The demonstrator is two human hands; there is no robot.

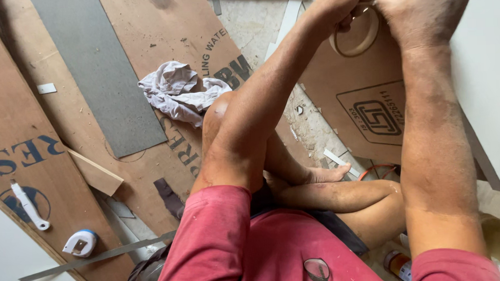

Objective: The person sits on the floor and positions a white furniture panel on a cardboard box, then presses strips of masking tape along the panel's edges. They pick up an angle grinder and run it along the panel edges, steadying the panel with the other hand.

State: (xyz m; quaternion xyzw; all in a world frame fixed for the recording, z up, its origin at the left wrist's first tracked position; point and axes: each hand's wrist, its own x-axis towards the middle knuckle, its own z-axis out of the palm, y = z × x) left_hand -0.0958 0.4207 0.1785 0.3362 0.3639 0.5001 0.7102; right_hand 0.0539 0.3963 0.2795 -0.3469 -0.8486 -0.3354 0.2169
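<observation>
Person sits cross-legged on the floor, both arms stretched out to a round tape roll (358, 34) at the top of the view. The roll lies against a brown board (365, 97), near its upper edge.

Left hand (342, 4): fingers curled together over the roll's upper left rim, touching it. Whether it's actually pinching the rim I can't tell, as the fingertips are hidden. Right hand (423, 10): closed over the roll's upper right side, knuckles toward us, palm side hidden. It looks clamped on the rim or a loose end, but I can't confirm.

My read on handling: the roll looks light and stiff as a ring, pale, smooth on the face, so probably a bit slippery with dusty hands. Best hold is the outer rim between thumb and fingers, or a finger through the core. The board under it is rigid and flat, and bears it well.

Relative to the board:
- crumpled white rag (179, 90) well to its left, on another plywood sheet
- grey strip (101, 73) further left
- tape measure (80, 242) and white utility knife (28, 206) far lower left
- small jar (399, 265) below it, beside the right elbow
- glasses (318, 271) hang at the red shirt (237, 246)
</observation>
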